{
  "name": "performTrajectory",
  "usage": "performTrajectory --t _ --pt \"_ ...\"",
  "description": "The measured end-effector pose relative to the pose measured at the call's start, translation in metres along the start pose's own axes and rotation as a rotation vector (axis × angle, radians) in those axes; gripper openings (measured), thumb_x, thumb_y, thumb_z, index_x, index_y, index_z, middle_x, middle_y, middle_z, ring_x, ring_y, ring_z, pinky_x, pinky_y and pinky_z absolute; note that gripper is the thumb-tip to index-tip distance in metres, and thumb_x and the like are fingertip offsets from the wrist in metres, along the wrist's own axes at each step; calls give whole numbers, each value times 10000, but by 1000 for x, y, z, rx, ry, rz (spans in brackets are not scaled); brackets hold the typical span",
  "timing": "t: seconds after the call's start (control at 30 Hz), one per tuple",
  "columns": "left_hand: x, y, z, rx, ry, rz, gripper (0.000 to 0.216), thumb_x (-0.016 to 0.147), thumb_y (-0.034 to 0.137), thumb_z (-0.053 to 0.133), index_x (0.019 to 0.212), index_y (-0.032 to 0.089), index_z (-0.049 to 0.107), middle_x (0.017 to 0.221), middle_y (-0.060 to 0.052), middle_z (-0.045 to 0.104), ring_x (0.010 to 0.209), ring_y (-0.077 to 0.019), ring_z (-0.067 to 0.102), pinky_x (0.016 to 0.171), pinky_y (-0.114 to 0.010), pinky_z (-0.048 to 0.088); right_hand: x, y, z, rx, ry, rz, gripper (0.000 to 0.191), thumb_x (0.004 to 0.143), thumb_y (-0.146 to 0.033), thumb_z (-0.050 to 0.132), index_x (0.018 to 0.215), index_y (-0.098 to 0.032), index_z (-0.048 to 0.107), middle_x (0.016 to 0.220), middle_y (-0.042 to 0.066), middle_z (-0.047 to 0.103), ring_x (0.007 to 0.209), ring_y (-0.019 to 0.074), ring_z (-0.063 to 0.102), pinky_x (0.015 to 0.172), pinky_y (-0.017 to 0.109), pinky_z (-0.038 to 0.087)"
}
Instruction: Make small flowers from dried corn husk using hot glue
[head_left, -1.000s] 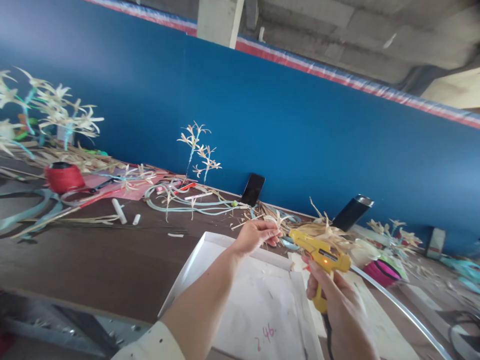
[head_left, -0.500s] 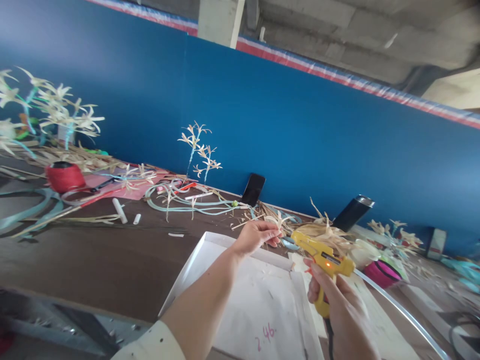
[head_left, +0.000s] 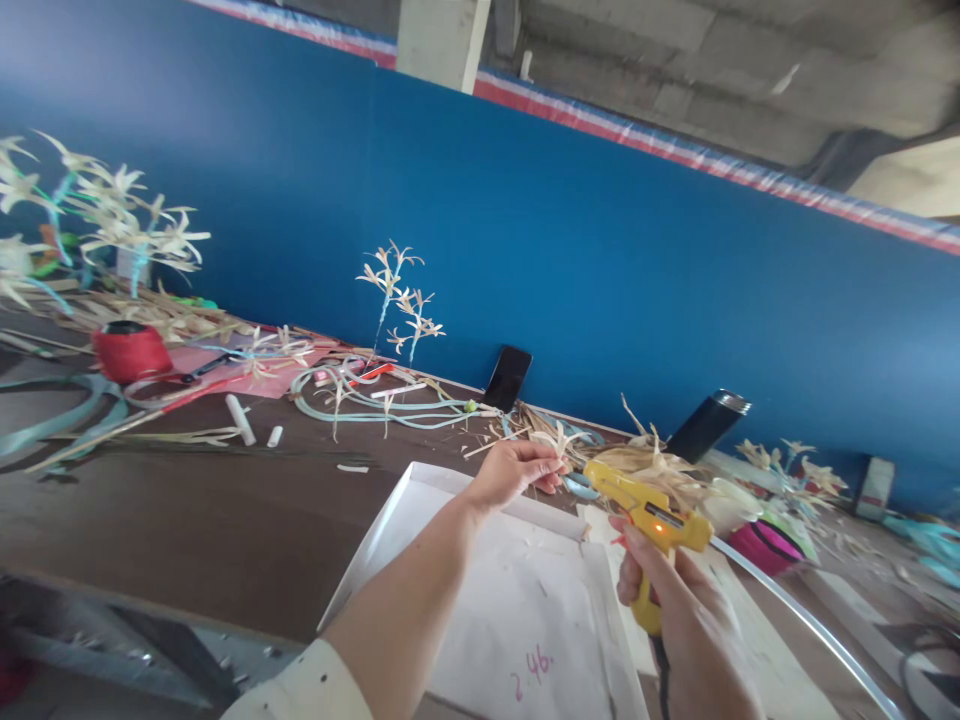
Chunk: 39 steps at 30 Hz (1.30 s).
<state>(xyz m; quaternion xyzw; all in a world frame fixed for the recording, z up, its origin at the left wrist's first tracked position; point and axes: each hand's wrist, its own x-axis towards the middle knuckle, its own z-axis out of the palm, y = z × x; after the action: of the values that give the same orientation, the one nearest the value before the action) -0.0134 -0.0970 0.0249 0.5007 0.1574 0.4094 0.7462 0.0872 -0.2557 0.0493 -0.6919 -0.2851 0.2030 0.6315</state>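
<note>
- Head view: the yellow glue gun is being gripped in the right hand, fingers wrapped round the handle, index finger laid by the trigger, an orange lamp being shown on the body.
- Compared with the picture one second ago, the gun is being shifted only slightly to the right and down; its nozzle is being kept just beside the left fingertips.
- A small straw flower is being pinched between thumb and fingers of the left hand, closed narrow on it, above the far edge of the white tray. This hand is being held almost unchanged.
- By judgement, nozzle and flower are being lined up closely; contact between them cannot be confirmed.
- A dark brown table is being used as the work surface, with straw scraps, pale green tubing, a red spool, a black phone and a dark flask lying on it.
- A blue wall is being seen behind the table, under a bare concrete ceiling.
</note>
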Motion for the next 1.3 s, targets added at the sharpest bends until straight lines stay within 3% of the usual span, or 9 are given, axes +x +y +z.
performTrajectory --t 0.17,0.4,0.77,1.13,1.3 --pt "-1 1 0 -8 -5 -3 415 535 397 795 755 62 688 696 -92 681 541 -112 582 577 -267 491 -1 -3 0 -19 -5 -36 409 598 -553 711 540 -182 546 477 -5 501 485 130 455 464 258 330" --pt "-4 7 2 10 -9 -3 388 541 392 792 717 62 687 628 -66 660 523 -103 573 564 -249 488 -2 -3 0 -78 -29 45 427 612 -562 703 541 -169 553 481 -2 511 535 132 481 492 245 330" --pt "-3 3 2 -6 -34 3 410 534 405 794 735 64 689 674 -78 672 535 -107 578 576 -263 498 0 1 0 5 3 -14 386 600 -538 716 578 -181 570 449 -21 477 465 123 447 448 259 326" --pt "-2 3 1 26 -38 5 387 548 395 788 713 62 681 613 -59 646 516 -105 574 567 -254 492 -6 -7 1 -7 3 73 399 581 -539 729 581 -166 588 483 -12 486 507 126 447 488 254 352" --pt "-2 2 1 27 -44 9 389 560 400 781 727 63 686 641 -65 654 527 -105 575 583 -264 500 -3 0 0 35 11 38 390 585 -528 732 637 -160 613 480 -9 492 491 127 444 469 256 354"
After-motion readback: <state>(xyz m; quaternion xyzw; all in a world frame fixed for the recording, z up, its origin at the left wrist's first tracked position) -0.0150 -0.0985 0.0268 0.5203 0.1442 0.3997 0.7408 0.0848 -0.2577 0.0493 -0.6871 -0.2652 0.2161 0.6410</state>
